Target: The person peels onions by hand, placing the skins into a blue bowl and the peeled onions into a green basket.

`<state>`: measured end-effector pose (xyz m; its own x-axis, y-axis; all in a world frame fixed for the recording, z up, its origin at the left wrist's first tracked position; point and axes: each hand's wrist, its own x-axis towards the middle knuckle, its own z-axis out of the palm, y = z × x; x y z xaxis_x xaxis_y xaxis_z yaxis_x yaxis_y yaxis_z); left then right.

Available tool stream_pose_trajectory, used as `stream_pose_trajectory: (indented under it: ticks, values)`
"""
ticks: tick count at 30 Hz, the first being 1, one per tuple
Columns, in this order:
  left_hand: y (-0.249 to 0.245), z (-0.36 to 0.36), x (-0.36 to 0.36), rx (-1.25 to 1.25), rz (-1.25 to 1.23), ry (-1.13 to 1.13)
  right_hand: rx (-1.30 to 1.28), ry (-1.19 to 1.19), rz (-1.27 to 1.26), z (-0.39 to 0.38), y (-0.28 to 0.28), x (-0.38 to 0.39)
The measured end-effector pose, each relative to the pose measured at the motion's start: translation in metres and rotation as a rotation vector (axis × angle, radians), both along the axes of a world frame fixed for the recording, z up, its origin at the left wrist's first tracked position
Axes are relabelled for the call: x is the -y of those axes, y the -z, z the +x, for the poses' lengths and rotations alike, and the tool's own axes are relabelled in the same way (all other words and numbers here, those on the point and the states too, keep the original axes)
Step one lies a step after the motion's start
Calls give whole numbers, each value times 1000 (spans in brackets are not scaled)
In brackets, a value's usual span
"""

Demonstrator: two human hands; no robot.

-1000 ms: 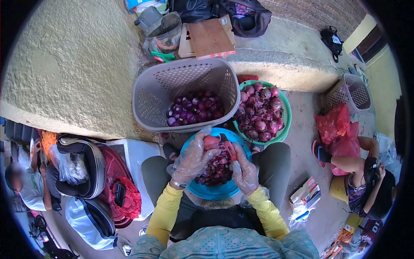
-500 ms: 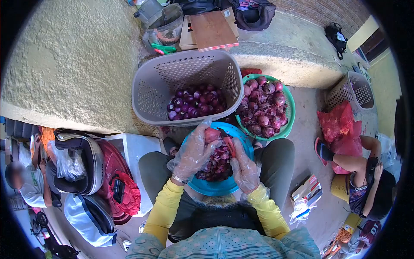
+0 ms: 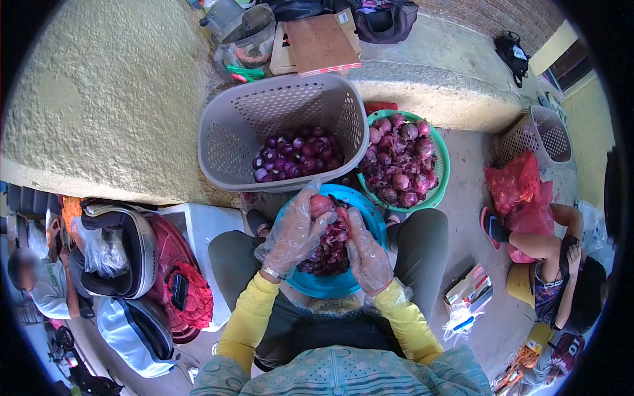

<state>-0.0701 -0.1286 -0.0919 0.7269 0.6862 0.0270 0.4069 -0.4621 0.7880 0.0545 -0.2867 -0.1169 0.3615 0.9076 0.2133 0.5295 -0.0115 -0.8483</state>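
My left hand [image 3: 294,234], in a clear plastic glove, is closed round a red onion [image 3: 321,205] above a blue basin [image 3: 320,288] of onion skins [image 3: 330,254]. Gloved as well, my right hand [image 3: 366,254] is beside it over the basin's right side, fingers pressed together around the handle of a small red tool [image 3: 343,215]; its far end is hard to make out. Peeled purple onions [image 3: 297,155] lie inside a grey perforated basket [image 3: 224,142] beyond the basin. Unpeeled onions [image 3: 403,162] fill a green basket [image 3: 444,178] to the right.
A person [image 3: 551,257] sits at the right by red mesh bags [image 3: 522,191]. Another person [image 3: 53,287] is at the far left. An open box [image 3: 469,290] lies on the floor. Car seats [image 3: 122,247] and a white container [image 3: 208,234] stand left.
My right hand has moved slightly left, closer to the onion, bringing the red tool with it. The whole view has shifted a little.
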Motion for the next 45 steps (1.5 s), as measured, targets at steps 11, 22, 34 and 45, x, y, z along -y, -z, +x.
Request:
stream_pose_trajectory:
  ticks: [11, 22, 34, 45]
  values:
    - [8, 2, 8, -20, 23, -21, -7, 41, -108, -8, -2, -3]
    - [12, 3, 10, 51, -47, -55, -67, 32, -185, -9, -3, 0]
    - [4, 2, 8, 35, -145, -69, 134, 36, -11, -10, 2, 1]
    - [0, 3, 11, -71, -151, -86, -39, 36, -162, -12, 2, 12]
